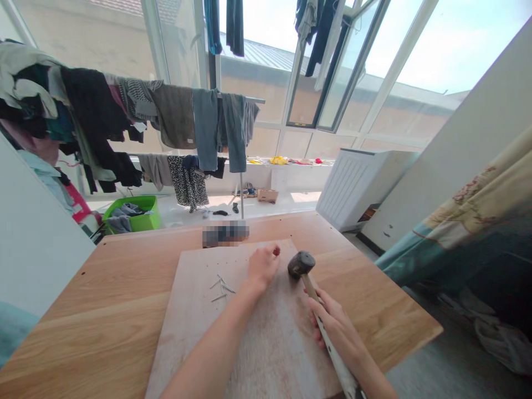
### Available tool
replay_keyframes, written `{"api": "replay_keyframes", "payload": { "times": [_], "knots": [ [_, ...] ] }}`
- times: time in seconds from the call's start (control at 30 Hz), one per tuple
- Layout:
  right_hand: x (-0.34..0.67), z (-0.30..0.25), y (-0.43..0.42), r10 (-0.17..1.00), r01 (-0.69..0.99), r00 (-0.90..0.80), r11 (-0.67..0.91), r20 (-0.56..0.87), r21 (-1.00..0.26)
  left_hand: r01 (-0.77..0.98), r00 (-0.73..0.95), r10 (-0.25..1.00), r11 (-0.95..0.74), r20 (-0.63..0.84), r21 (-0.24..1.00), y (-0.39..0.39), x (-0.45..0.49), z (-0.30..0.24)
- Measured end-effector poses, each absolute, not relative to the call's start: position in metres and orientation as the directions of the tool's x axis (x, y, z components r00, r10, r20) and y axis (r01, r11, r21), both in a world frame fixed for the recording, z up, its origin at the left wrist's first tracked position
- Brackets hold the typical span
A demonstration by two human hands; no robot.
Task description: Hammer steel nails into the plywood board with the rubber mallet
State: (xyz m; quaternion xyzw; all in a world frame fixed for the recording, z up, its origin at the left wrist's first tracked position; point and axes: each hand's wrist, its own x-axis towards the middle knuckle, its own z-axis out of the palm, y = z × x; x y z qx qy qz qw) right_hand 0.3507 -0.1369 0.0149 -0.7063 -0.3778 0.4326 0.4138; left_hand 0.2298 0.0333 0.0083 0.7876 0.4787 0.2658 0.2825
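Note:
My right hand is wrapped round the wooden handle of a hammer. Its dark, blunt head is over the right side of a pale wooden board. Near the board's far edge, my left hand is closed with thumb and fingers pressed together; whatever is between them is too small or hidden to make out. Several loose nails lie in a small pile on the board, left of my left wrist. Small dark dots mark the board around them.
Under the board is a wooden table. A blurred-out dark object sits beyond the board. Farther off are a clothes-laden drying rack, a green basket and a white ribbed cabinet. A curtain hangs at right.

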Motion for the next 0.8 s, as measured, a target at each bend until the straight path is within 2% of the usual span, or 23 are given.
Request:
{"api": "replay_keyframes", "payload": {
  "times": [0.3, 0.6, 0.8],
  "knots": [
    [0.356, 0.02, -0.137, 0.915, 0.152, 0.279, -0.343, -0.293, -0.927, 0.528, 0.375, 0.908, -0.374, 0.185, 0.762, 0.036, 0.23, 0.004],
    [0.35, 0.037, -0.111, 0.949, 0.121, 0.286, -0.173, -0.133, -0.977, 0.512, 0.387, 0.908, -0.357, 0.16, 0.781, 0.038, 0.23, 0.002],
    [0.34, 0.047, -0.095, 0.951, 0.133, 0.309, -0.07, -0.025, -0.989, 0.487, 0.368, 0.906, -0.379, 0.209, 0.787, 0.039, 0.232, -0.004]
  ]
}}
